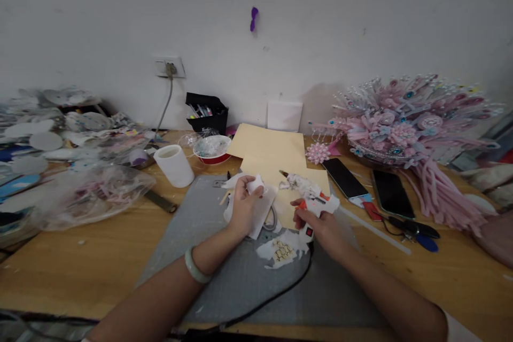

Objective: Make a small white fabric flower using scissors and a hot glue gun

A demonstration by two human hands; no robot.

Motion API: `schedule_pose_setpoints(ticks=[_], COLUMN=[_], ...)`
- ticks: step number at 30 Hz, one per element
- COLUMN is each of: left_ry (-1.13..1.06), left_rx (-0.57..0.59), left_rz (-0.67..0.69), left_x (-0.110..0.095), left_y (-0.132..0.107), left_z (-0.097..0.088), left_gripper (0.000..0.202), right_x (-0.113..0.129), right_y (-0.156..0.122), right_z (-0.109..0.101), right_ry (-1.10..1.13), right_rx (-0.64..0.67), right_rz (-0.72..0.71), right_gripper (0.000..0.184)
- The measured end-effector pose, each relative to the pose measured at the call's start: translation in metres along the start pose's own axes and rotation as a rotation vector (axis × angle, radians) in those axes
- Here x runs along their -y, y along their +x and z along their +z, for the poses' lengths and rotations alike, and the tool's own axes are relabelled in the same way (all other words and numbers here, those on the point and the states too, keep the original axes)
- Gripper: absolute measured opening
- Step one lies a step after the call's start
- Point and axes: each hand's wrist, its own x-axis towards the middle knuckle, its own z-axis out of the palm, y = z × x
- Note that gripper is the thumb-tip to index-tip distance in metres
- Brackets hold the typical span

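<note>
My right hand (315, 223) is wrapped round the handle of a white glue gun (308, 188) with an orange trigger. Its nozzle points up and to the left, and white scraps cling to its barrel. Closed fingers of my left hand (243, 204) pinch a small white piece of paper (255, 185). Beneath that hand lie white sheets and a loop of grey cord (271, 219). A torn white scrap with a gold pattern (283, 251) rests on the grey cutting mat (192, 256), below the glue gun. Cream card sheets (272, 144) lie behind both hands.
Two phones (345, 178), scissors (414, 227) and a large pink beaded headdress (396, 128) occupy the right side. A white cup (174, 166), red-rimmed bowl (212, 149) and plastic bag (96, 195) stand left. The gun's black cable (272, 299) crosses the mat.
</note>
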Motion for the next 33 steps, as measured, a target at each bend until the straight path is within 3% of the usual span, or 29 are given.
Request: schedule_pose_setpoints(ticks=[3, 6, 10, 20, 27, 30, 33], left_ry=[-0.004, 0.037, 0.088, 0.08, 0.084, 0.064, 0.043], left_rx=[0.055, 0.075, 0.097, 0.151, 0.208, 0.233, 0.267], left_rz=[-0.006, 0.01, 0.022, -0.081, -0.13, -0.111, -0.119], left_x=[-0.002, -0.004, -0.006, -0.011, -0.006, -0.004, -0.003], left_y=[-0.004, -0.007, -0.012, -0.02, -0.019, -0.02, -0.022], left_z=[0.002, 0.003, 0.005, 0.012, 0.01, 0.009, 0.009], left_gripper=[0.028, 0.027, 0.027, 0.031, 0.031, 0.031, 0.031], right_x=[-0.006, -0.018, -0.023, -0.011, -0.004, -0.001, -0.003], right_y=[0.012, 0.024, 0.026, 0.017, 0.013, 0.009, 0.003], right_z=[-0.012, -0.022, -0.026, -0.02, -0.018, -0.011, 0.0], right_ry=[-0.357, -0.514, -0.89, -1.075, -1.008, -0.666, -0.283], right_rx=[0.034, 0.065, 0.124, 0.128, 0.084, 0.104, 0.139], right_rz=[0.001, -0.046, -0.004, 0.143, 0.011, -0.146, -0.199], right_gripper=[0.034, 0.022, 0.032, 0.064, 0.056, 0.047, 0.03])
